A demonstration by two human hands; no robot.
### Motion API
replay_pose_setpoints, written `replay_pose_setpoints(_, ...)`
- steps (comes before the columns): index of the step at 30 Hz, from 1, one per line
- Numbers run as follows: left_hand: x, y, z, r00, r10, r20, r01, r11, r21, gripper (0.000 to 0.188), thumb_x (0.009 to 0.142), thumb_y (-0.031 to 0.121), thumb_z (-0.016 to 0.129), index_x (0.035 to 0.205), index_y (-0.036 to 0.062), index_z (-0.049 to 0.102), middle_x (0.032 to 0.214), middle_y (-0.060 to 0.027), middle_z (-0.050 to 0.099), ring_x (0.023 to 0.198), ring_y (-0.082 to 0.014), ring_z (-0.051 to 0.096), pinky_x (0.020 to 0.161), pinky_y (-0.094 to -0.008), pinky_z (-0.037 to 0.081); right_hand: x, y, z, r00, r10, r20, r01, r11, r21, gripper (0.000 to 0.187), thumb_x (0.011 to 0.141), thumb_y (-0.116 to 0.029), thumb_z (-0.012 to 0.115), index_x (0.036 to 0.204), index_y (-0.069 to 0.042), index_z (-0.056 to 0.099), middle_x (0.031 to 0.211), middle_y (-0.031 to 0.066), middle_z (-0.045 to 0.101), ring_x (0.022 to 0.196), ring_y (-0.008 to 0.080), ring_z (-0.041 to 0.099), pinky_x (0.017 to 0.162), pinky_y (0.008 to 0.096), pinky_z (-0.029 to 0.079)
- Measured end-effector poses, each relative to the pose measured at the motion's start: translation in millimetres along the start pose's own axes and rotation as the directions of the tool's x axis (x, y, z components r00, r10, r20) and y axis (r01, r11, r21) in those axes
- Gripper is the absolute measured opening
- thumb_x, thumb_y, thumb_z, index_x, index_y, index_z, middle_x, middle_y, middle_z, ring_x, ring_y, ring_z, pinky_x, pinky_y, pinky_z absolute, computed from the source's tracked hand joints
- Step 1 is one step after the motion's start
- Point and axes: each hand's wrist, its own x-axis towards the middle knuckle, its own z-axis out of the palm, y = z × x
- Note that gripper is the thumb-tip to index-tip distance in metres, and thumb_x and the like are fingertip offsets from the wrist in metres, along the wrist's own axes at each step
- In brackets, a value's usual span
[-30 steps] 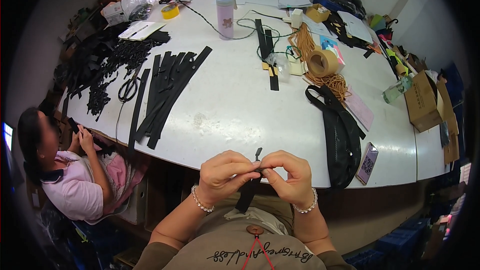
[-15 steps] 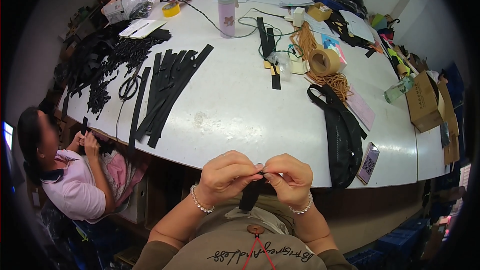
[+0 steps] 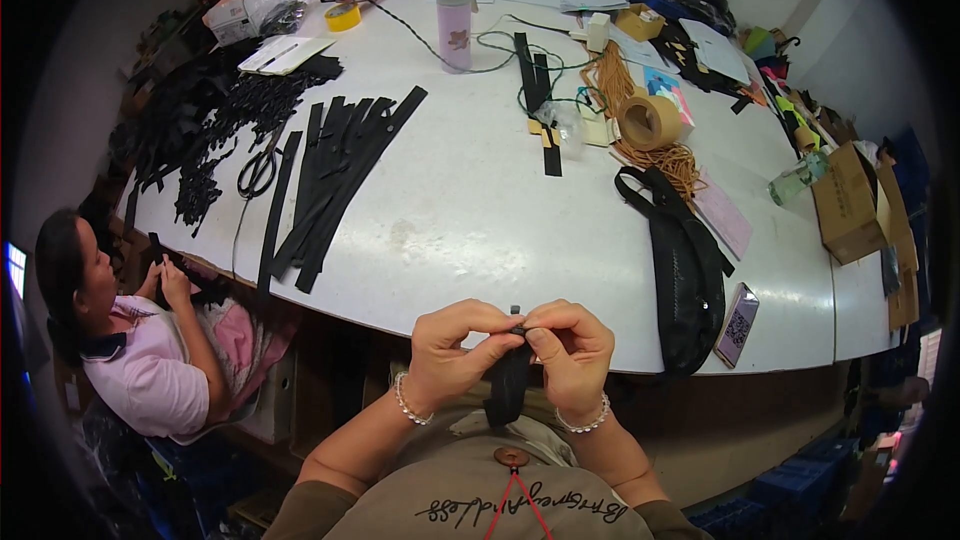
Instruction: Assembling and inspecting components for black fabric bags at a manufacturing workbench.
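Note:
Both my hands meet at the near edge of the table, pinching the top of a black zipper strip (image 3: 508, 390) between thumbs and fingertips. My left hand (image 3: 450, 348) grips it from the left, and my right hand (image 3: 575, 355) from the right. A small dark end pokes up above the fingertips; the rest of the strip hangs down in front of my shirt. What exactly lies between the fingertips is too small to tell. Beyond my left hand, several similar black strips (image 3: 345, 180) lie fanned out on the white table (image 3: 480, 230).
A black bag (image 3: 685, 280) and a phone (image 3: 737, 325) lie at the right. Scissors (image 3: 258, 172) rest beside a heap of small black pieces (image 3: 250, 105). Farther off are a bottle (image 3: 454, 25), tape roll (image 3: 650, 123) and brown cord (image 3: 608, 80). A co-worker (image 3: 150, 360) sits at the left.
My right hand has shifted slightly left and turned, bringing both hands closer together. The strip's small end now shows above my fingertips. The co-worker's head has turned slightly.

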Motion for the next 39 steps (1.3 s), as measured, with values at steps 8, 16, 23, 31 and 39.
replay_pose_setpoints(8,-9,-4,4,0.97,-0.241,-0.016,0.218,0.903,-0.369,0.016,0.081,-0.006,0.068,0.096,-0.0029,0.063,0.092,-0.0083,0.067,0.084,-0.0125,0.064,0.078,-0.0258,0.052,2,0,-11,0.984,-0.142,0.105,0.156,0.978,-0.136,0.01,0.083,0.007,0.064,0.092,0.003,0.063,0.089,0.0103,0.063,0.08,0.015,0.058,0.069,0.0247,0.048)
replay_pose_setpoints(16,-12,-7,6,0.981,-0.189,-0.05,0.169,0.947,-0.272,0.015,0.081,-0.006,0.068,0.095,-0.0021,0.063,0.09,-0.0066,0.066,0.083,-0.0114,0.063,0.076,-0.0247,0.051,1,2,-11,0.977,-0.183,0.107,0.202,0.959,-0.199,0.01,0.083,0.006,0.065,0.093,0.003,0.064,0.089,0.0109,0.063,0.078,0.0156,0.059,0.068,0.0251,0.048)
replay_pose_setpoints(23,-16,-11,7,0.969,-0.245,-0.021,0.235,0.948,-0.213,0.012,0.082,-0.004,0.067,0.092,-0.0016,0.061,0.086,-0.0049,0.063,0.079,-0.0098,0.06,0.071,-0.0222,0.048,0,5,-16,0.987,-0.112,0.116,0.138,0.961,-0.241,0.009,0.083,0.006,0.065,0.092,0.004,0.063,0.089,0.0108,0.063,0.079,0.0158,0.059,0.07,0.0252,0.048)
replay_pose_setpoints(31,-14,-12,7,0.986,-0.163,-0.029,0.154,0.967,-0.204,0.01,0.083,-0.005,0.063,0.092,-0.0026,0.06,0.089,-0.0067,0.061,0.08,-0.0105,0.058,0.071,-0.023,0.047,0,5,-16,0.989,-0.079,0.129,0.104,0.974,-0.201,0.008,0.085,0.006,0.063,0.093,0.004,0.062,0.092,0.0107,0.062,0.08,0.0143,0.059,0.071,0.0241,0.049)
replay_pose_setpoints(39,-14,-12,6,0.982,-0.188,0.001,0.183,0.957,-0.224,0.01,0.084,-0.005,0.064,0.093,-0.0031,0.059,0.09,-0.007,0.061,0.081,-0.0105,0.058,0.072,-0.0237,0.048,0,6,-18,0.991,0.016,0.132,-0.002,0.994,-0.106,0.007,0.088,0.005,0.059,0.095,0.004,0.06,0.093,0.0079,0.06,0.079,0.0102,0.058,0.066,0.0219,0.05)
